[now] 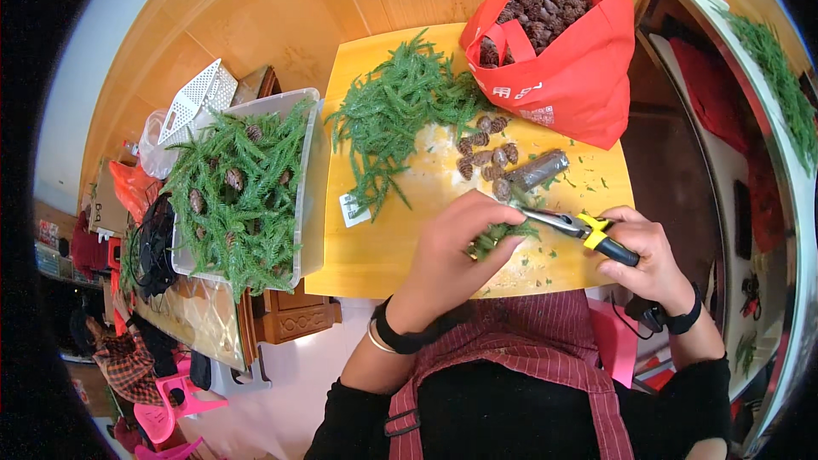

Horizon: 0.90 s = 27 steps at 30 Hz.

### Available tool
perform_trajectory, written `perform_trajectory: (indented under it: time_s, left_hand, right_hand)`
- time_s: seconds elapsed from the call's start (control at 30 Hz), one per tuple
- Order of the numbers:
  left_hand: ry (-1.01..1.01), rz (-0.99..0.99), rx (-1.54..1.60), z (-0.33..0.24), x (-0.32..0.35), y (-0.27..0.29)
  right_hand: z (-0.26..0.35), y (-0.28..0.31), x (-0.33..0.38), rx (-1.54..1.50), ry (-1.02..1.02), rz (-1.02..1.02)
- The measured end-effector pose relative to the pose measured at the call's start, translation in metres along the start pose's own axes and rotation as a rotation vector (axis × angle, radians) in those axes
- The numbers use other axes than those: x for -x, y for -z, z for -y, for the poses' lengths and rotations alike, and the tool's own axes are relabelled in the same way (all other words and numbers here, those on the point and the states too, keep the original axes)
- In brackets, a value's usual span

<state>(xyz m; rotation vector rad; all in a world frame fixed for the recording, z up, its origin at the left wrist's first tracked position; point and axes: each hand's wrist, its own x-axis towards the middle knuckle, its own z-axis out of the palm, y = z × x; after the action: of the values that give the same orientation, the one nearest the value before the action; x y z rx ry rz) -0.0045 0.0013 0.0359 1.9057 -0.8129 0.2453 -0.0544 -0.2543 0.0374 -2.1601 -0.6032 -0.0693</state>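
My left hand [456,243] pinches a short green artificial pine sprig [487,241] over the near edge of the yellow table. In my right hand [643,257] is a pair of pliers [562,221] with yellow and black handles. Its jaws point left and meet the sprig at my left fingertips; whether they are closed on it I cannot tell. Just beyond lie several small brown pine cones [487,156] and a dark brown cylindrical bundle [537,171]. A heap of loose green sprigs [400,111] covers the table's far left part.
A red bag [588,77] full of pine cones stands at the far right. Left of the yellow table [341,264], a clear plastic bin [309,196] holds sprigs with cones. A white perforated basket [200,98] is behind it. Another person [128,362] sits near pink stools at far left.
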Motion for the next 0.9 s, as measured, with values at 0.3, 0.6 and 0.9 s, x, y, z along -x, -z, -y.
perform_trajectory:
  time_s: [0.3, 0.6, 0.9]
  left_hand:
    - [0.656, 0.233, 1.264, 0.015, 0.016, 0.001]
    - [0.671, 0.275, 1.251, 0.017, 0.014, -0.001]
    - [0.335, 0.17, 0.572, 0.008, 0.003, 0.002]
  right_hand:
    - [-0.005, 0.0, -0.006, -0.111, 0.075, 0.036]
    - [-0.002, 0.007, -0.006, -0.039, 0.051, 0.14]
    - [-0.001, -0.002, 0.0, -0.01, -0.011, -0.029]
